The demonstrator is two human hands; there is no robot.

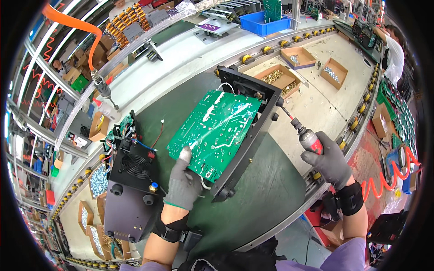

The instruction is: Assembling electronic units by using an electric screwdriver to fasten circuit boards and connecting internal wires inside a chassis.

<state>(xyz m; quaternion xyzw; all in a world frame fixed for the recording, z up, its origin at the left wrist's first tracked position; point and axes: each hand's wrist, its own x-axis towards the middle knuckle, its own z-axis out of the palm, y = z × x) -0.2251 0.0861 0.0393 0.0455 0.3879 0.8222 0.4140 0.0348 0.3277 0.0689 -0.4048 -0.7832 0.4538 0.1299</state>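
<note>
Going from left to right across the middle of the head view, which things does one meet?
Black unit with a fan → large green circuit board → red-and-grey power driver → right hand that holds this driver → row of smaller green boards.

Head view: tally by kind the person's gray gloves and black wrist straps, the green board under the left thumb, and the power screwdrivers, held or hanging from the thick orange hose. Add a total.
Gray gloves: 2
Black wrist straps: 2
Green board: 1
Power screwdrivers: 2
Total: 7
</note>
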